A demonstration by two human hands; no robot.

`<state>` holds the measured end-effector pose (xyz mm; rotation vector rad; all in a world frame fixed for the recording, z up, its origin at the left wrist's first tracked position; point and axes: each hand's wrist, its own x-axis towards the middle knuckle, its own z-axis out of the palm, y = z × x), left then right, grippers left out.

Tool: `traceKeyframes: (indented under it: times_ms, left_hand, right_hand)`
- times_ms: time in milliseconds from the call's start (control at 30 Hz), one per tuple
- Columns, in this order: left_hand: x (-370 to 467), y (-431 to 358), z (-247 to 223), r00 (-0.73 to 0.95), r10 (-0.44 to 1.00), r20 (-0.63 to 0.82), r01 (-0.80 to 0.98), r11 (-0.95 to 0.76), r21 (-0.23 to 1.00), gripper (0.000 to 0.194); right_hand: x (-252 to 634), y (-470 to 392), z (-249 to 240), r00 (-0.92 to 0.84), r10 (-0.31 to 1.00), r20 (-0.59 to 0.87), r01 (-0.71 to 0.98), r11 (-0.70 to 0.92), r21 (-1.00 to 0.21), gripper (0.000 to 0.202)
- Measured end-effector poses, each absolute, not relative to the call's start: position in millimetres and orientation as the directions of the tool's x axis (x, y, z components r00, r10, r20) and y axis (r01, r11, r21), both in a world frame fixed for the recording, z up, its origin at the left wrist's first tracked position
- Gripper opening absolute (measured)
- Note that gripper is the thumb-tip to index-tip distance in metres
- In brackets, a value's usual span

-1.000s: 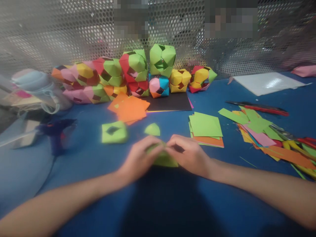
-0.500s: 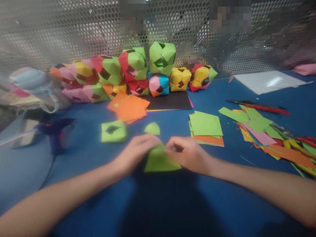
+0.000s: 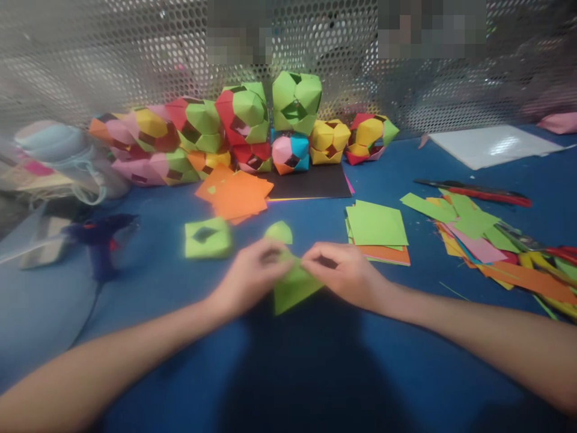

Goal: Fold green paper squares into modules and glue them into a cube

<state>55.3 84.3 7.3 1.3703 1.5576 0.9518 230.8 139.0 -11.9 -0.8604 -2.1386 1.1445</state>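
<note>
Paper [image 3: 294, 290], bright green, spans the gap between left hand [image 3: 250, 269] and right hand [image 3: 350, 275], each with fingertips pinched on its far part (neither hand looks nearer), one corner pointing toward the near side of the blue table [image 3: 415, 373].

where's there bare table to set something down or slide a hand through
Bare blue tabletop shows on the near side of the left hand, right hand and the green sheet they hold; between the glue gun and hollow green piece; and between the black sheet and red-handled tool. Crowded: the back, with stacked paper balls, and the right, with overlapping scraps.
</note>
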Motion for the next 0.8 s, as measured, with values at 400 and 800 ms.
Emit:
traceKeyframes:
  times_ms: [400, 800]
  left_hand:
    - [48, 85, -2, -0.138, 0.990, -0.013, 0.332, 0.058, 0.941, 0.009]
    - [51, 86, -12, -0.198, 0.976, 0.088, 0.332, -0.018, 0.943, 0.010]
  right_hand:
    - [233, 141, -8, -0.455, 0.877, 0.151, 0.101, 0.220, -0.970, 0.029]
    - [232, 138, -11, -0.581, 0.810, 0.076, 0.159, 0.205, -0.966, 0.021]
